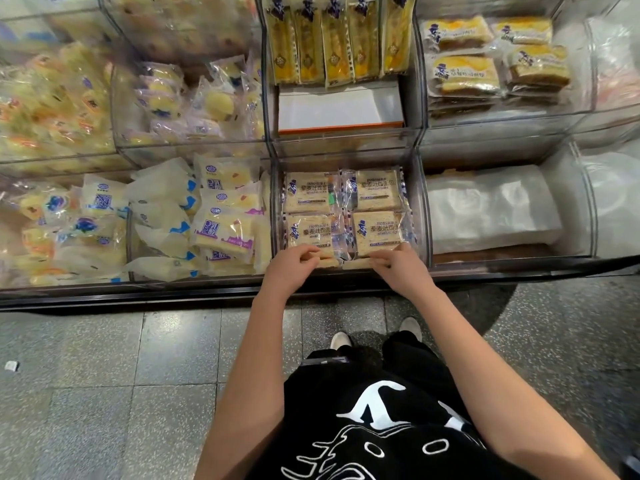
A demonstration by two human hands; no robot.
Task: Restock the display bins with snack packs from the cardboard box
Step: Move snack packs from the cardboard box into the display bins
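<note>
A clear display bin [424, 216] in the lower row's middle holds several flat toast bread packs with blue print, laid in two columns. My left hand [292, 268] grips the near edge of the front left pack [311, 233]. My right hand [394, 266] grips the near edge of the front right pack [377, 232]. Both hands sit at the bin's front lip. No cardboard box is in view.
Left bins hold white and purple cake packs [207, 223] and yellow rolls [52, 216]. The upper middle bin shows upright yellow packs [332, 39] above a bare white base [339, 105]. Upper right holds sliced cake packs [464, 74]. Grey tiled floor [104, 375] lies below.
</note>
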